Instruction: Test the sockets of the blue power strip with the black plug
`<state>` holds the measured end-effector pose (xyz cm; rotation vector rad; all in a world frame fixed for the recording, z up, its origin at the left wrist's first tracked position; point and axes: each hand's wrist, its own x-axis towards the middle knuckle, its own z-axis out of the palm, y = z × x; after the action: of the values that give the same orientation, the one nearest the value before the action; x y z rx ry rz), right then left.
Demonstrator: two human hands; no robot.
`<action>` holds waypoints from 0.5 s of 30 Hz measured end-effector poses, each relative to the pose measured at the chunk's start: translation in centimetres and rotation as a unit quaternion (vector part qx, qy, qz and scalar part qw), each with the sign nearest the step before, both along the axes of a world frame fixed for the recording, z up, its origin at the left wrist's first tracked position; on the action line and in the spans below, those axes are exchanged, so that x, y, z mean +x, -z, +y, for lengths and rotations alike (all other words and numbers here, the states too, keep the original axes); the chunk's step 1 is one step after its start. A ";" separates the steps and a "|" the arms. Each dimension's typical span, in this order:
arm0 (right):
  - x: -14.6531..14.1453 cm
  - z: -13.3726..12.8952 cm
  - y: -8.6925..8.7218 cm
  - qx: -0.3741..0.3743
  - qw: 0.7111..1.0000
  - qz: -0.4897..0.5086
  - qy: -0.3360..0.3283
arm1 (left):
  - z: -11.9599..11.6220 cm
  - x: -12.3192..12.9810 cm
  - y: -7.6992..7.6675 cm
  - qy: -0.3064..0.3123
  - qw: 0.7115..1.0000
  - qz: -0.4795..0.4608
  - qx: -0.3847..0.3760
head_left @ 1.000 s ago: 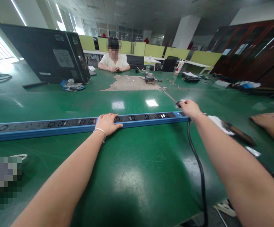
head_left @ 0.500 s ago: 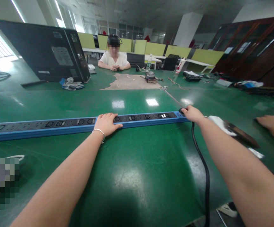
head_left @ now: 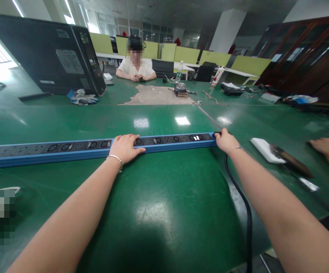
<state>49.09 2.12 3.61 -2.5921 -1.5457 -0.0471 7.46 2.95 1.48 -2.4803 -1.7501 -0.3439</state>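
**Both hands on a long strip that runs 9 to 3 o'clock**

The blue power strip lies flat on the green table, its long axis running from 9 o'clock to 3 o'clock across the view, with the left end passing out of frame.

The left hand rests palm down on top of the strip near its middle, fingers loosely spread and pointing toward 2 o'clock, lying over the sockets rather than gripping anything.

The right hand sits at the strip's right end, at about 3 o'clock from the left hand. Its fingers are curled narrow around the end cap, where the black cable leaves the strip and trails back toward 6 o'clock beside the right forearm. Whether those fingers pinch the cap or the cable's root I cannot tell.

So the right hand is the nearer one to the strip's end and the cable, and the left is nearer to the mid-span.

At 3 o'clock from the right hand, well apart, lie a white block and another person's hand.
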 end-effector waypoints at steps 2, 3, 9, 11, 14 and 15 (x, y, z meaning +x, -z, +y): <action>-0.2 -0.4 0.3 0.015 1.000 -0.002 0.004 | 0.0 0.0 0.1 0.000 1.000 -0.003 -0.002; -0.2 -0.5 0.3 0.018 1.000 -0.003 0.005 | 0.0 0.0 0.1 0.000 1.000 -0.005 -0.004; 0.9 1.1 -1.4 -0.041 0.999 -0.003 -0.033 | 0.1 0.0 -0.1 0.000 1.000 -0.010 -0.009; 1.1 1.6 -1.8 -0.058 0.997 -0.006 -0.045 | 0.0 0.1 -0.2 -0.002 1.000 -0.007 -0.011; 1.5 1.7 -2.3 -0.041 0.999 0.007 -0.035 | -0.1 0.1 -0.3 -0.003 1.000 -0.005 -0.011; 1.6 1.5 -2.7 -0.020 0.999 0.014 -0.032 | -0.1 0.1 -0.3 -0.003 1.000 -0.004 -0.010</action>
<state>50.73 3.66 6.32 -2.5599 -1.6360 0.0256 7.58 2.84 1.81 -2.4891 -1.7718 -0.3378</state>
